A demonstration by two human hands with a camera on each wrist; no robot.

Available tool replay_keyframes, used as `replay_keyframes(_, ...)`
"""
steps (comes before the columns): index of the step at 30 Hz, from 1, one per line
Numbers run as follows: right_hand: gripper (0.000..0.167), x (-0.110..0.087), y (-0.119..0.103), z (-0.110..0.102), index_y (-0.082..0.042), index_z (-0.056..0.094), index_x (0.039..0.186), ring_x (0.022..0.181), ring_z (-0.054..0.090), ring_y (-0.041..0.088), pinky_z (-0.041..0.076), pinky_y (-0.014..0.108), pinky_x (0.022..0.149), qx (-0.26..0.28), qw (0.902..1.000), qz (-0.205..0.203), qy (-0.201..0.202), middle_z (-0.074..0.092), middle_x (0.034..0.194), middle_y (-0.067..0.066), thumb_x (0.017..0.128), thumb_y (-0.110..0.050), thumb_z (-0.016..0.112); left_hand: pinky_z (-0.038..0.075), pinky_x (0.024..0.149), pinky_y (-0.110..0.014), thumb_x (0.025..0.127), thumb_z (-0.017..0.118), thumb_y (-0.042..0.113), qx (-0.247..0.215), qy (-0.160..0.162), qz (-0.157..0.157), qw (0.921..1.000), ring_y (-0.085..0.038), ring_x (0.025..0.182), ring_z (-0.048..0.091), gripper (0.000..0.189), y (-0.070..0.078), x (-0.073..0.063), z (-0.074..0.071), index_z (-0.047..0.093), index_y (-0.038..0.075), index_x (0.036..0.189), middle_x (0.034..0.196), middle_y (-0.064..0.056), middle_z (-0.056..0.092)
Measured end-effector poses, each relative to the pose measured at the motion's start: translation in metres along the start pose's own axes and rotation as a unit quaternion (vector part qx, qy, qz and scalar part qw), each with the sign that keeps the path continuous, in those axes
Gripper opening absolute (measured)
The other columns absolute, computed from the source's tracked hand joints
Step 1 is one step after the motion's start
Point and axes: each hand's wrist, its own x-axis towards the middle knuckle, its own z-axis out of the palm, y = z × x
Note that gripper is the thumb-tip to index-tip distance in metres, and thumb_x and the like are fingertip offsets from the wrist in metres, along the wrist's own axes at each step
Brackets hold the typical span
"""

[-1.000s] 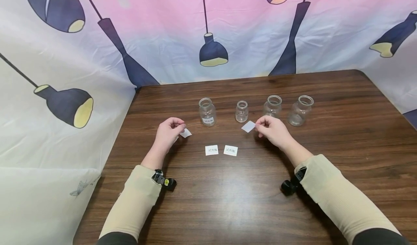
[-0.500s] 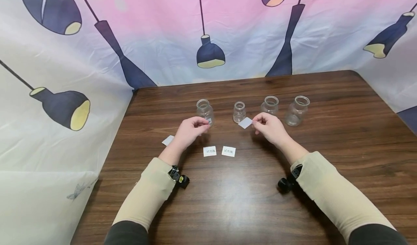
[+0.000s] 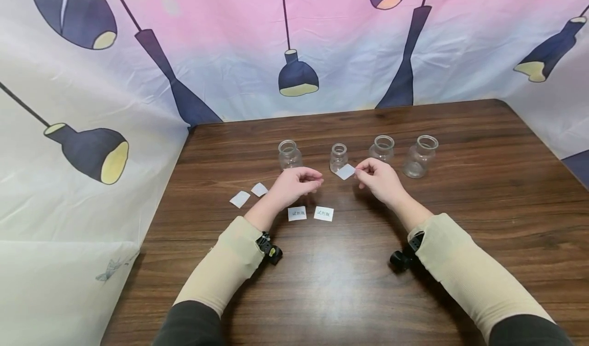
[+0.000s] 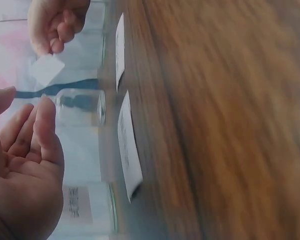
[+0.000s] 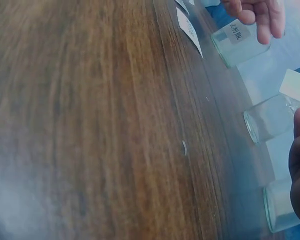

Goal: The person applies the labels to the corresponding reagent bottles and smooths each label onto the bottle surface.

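Observation:
My right hand [image 3: 382, 181] pinches the edge of a small white label [image 3: 345, 171], held up in front of the small glass jar [image 3: 339, 152]. In the left wrist view the label's [image 4: 47, 70] side facing that camera looks blank. My left hand [image 3: 294, 186] hovers over the table with loosely bent fingers and holds nothing; the left wrist view shows its palm [image 4: 24, 185] bare. Behind it stands a larger glass jar [image 3: 290, 154], whose stuck-on printed label [image 5: 237, 32] shows in the right wrist view.
Two printed labels [image 3: 296, 213] lie on the wooden table [image 3: 331, 274] before my hands. Two blank white paper pieces [image 3: 240, 199] lie to the left. Two more glass jars [image 3: 420, 157] stand at the right, one partly behind my right hand. A patterned cloth [image 3: 248, 70] hangs behind.
My left hand has let go of a white paper piece, now on the table at left, and moved right past the labelled jar. The right hand's label has shifted slightly towards the small jar.

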Motion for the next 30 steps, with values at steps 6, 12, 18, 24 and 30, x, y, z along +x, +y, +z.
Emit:
replay_keyframes(6, 0.009, 0.0, 0.001, 0.003, -0.001, 0.062, 0.091, 0.056, 0.058, 0.011, 0.043, 0.024, 0.058, -0.001, 1.0, -0.005, 0.005, 0.064, 0.078, 0.019, 0.088, -0.01, 0.059, 0.052, 0.067, -0.034, 0.089, 0.063, 0.016, -0.01, -0.026, 0.01, 0.9996, -0.02, 0.078, 0.065, 0.027, 0.007, 0.005, 0.011, 0.065, 0.002, 0.112, 0.104, -0.009, 0.069)
replay_keyframes(12, 0.009, -0.001, 0.0, 0.006, -0.002, 0.062, 0.091, 0.057, 0.058, 0.011, 0.043, 0.024, 0.057, 0.006, 0.9999, -0.007, 0.007, 0.062, 0.077, 0.017, 0.089, -0.01, 0.059, 0.053, 0.07, -0.031, 0.089, 0.062, 0.013, -0.035, -0.035, 0.012, 0.9987, -0.017, 0.085, 0.065, 0.03, 0.01, 0.006, 0.018, 0.063, 0.003, 0.118, 0.112, -0.011, 0.066)
replay_keyframes(18, 0.009, -0.002, 0.001, 0.009, -0.001, 0.062, 0.091, 0.057, 0.056, 0.017, 0.042, 0.025, 0.049, 0.026, 0.9995, -0.011, -0.014, 0.06, 0.068, 0.01, 0.089, -0.01, 0.061, 0.052, 0.072, -0.028, 0.09, 0.062, 0.011, -0.064, -0.026, 0.018, 0.9974, -0.021, 0.087, 0.065, 0.034, 0.008, 0.01, 0.022, 0.06, 0.0, 0.122, 0.116, -0.014, 0.063)
replay_keyframes(24, 0.006, -0.009, -0.014, 0.008, 0.002, 0.064, 0.089, 0.063, 0.052, 0.013, 0.041, 0.022, 0.054, 0.041, 0.9973, -0.052, -0.033, 0.061, 0.073, 0.013, 0.087, -0.003, 0.063, 0.052, 0.074, -0.029, 0.091, 0.059, 0.008, -0.112, -0.022, 0.011, 0.9934, -0.017, 0.09, 0.065, 0.033, 0.01, 0.013, 0.026, 0.058, -0.004, 0.122, 0.116, -0.018, 0.063)
replay_keyframes(30, 0.007, -0.014, -0.026, 0.01, 0.008, 0.065, 0.089, 0.089, 0.052, 0.008, 0.042, 0.019, 0.075, 0.032, 0.9914, -0.12, -0.041, 0.06, 0.1, 0.022, 0.082, 0.007, 0.063, 0.053, 0.073, -0.03, 0.091, 0.06, 0.01, -0.135, -0.009, 0.003, 0.9908, -0.023, 0.088, 0.066, 0.03, 0.011, 0.014, 0.029, 0.06, -0.003, 0.119, 0.104, -0.016, 0.067)
